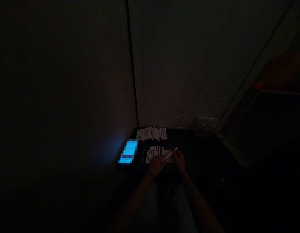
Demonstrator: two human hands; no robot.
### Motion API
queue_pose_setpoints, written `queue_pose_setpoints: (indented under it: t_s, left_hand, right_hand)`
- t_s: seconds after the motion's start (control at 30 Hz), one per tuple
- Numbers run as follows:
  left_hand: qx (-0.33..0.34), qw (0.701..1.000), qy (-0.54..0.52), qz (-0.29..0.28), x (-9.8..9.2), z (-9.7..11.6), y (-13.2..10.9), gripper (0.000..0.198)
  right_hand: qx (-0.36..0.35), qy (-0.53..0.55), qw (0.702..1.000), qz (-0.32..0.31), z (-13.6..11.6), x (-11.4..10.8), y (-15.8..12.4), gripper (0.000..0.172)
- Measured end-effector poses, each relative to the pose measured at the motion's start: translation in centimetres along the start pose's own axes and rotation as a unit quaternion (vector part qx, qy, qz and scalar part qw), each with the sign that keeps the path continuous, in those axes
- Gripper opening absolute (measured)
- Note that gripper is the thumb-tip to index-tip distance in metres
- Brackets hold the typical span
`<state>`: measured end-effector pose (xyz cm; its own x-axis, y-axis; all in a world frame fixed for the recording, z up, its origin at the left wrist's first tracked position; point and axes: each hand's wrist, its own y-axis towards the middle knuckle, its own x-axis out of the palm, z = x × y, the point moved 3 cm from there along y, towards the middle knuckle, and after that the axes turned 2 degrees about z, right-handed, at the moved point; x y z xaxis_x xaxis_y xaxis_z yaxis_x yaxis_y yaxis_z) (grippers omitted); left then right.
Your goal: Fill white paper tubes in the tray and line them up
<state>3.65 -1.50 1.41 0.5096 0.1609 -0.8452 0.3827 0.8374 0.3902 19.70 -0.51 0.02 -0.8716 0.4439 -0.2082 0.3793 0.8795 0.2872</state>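
Note:
In the dim light a white marker [169,155] slants between my hands, its upper end to the right. My right hand [180,160] is closed around the area of that upper end. The fingers of my left hand [156,166] are closed at its lower end. Behind my left hand lies a row of white markers [155,150] side by side, partly covered by the hand. Under the held marker shows a pale flat surface [174,159], perhaps the bottom of a case or tray. Fine details are lost in the dark.
Farther back, another row of white markers [151,133] lies on the dark table [195,155]. A glowing, pixelated screen [128,152] is at the left by the wall. A clear container [207,125] stands at the back right. Walls rise behind and at left.

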Motion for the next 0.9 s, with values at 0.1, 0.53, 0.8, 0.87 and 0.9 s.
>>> queue_pose_setpoints:
  t_s: [0.1,0.53,0.8,0.87,0.9]
  left_hand:
    - [0.003,1.000,-0.003,0.002,0.02,-0.10,-0.08,0.027]
    - [-0.001,1.000,-0.009,0.006,0.06,-0.09,-0.12,0.027]
    - [-0.007,1.000,0.003,-0.004,-0.32,0.23,-0.16,0.027]
    - [-0.009,1.000,0.000,-0.001,-0.42,0.28,-0.17,0.027]
    - [-0.009,1.000,-0.003,0.001,-0.46,0.29,-0.16,0.027]
  right_hand:
    - [0.002,-0.011,1.000,0.014,0.11,0.00,-0.09,0.044]
    - [-0.011,-0.011,1.000,0.008,-0.26,-0.10,-0.18,0.045]
    - [-0.009,-0.015,1.000,0.012,-0.47,-0.04,-0.33,0.043]
    - [-0.012,-0.018,1.000,0.009,-0.53,-0.05,-0.35,0.044]
    - [-0.012,-0.019,1.000,0.010,-0.52,-0.06,-0.34,0.045]
